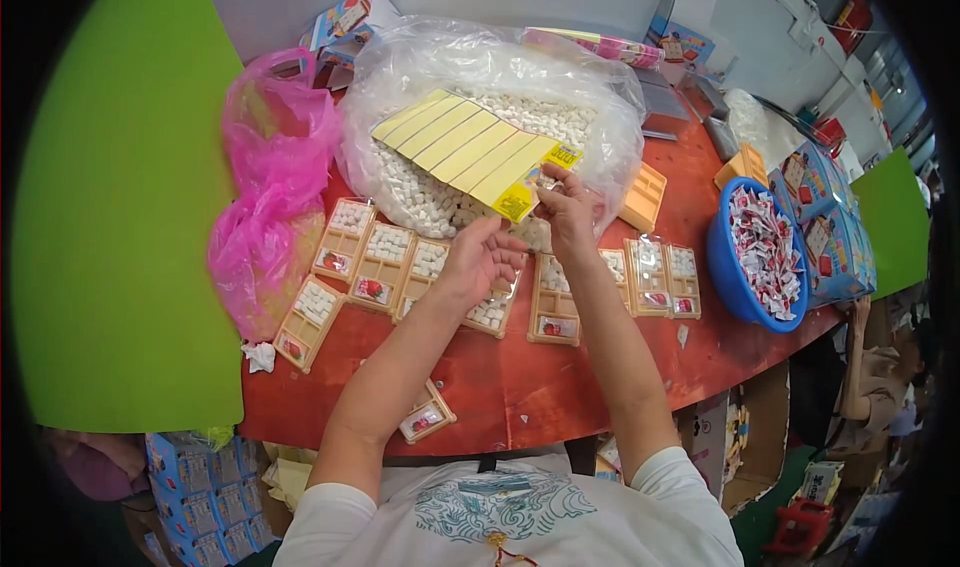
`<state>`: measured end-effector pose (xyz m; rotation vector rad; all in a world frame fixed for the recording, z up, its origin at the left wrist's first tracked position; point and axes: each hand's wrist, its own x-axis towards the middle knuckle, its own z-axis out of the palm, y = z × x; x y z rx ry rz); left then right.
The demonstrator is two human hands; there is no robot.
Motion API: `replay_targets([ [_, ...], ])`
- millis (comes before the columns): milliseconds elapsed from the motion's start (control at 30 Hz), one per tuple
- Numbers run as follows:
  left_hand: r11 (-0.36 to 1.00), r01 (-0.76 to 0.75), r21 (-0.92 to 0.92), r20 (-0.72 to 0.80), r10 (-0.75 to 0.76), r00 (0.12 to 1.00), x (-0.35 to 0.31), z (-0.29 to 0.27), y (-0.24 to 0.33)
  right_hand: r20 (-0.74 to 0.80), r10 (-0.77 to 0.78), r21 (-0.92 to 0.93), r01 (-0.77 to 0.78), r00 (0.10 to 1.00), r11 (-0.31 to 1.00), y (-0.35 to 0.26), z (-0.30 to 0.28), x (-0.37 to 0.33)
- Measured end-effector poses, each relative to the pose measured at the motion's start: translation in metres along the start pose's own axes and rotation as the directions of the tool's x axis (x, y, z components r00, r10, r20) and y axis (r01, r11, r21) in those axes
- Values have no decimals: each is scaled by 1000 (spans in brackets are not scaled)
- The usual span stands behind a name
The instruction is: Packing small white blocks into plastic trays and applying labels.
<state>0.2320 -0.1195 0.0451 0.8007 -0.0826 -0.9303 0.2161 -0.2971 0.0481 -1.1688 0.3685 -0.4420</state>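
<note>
A pale yellow sheet [465,147] with dark cross lines and a bright yellow printed end is held up, tilted, over a bag of small white pieces. My right hand [567,209] pinches its printed right end. My left hand [482,264] is just below the sheet's lower corner, thumb up against or close to it, fingers loosely curled and apart. Under the hands stand small tan compartment trays [556,325] with white pieces and strawberry-printed packets; my left forearm partly covers some. The large clear plastic bag [400,52] lies open behind them, full of white pieces [410,192].
A blue basin [722,252] of small packets stands right, beside blue printed boxes [835,252]. A pink plastic bag [270,157] lies left. Tan empty trays [643,197] sit right of the clear bag. One small tray [427,414] lies near the red table's front edge. Another person [880,377] is at far right.
</note>
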Motion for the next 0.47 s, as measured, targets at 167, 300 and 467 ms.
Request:
replay_targets([
  [167,994,-106,-22,-79,104,991,8,-6,-6,52,41,-19,-40,998,999,6,-8,-18],
  [300,999,-44,-9,-80,43,996,1,-7,-7,69,43,-60,-39,997,997,2,-18,-24],
  [467,1000,-2,28,-49,4,999,-1,-18,-10,203,118,-145,-90,972,985,-1,-29,-28],
])
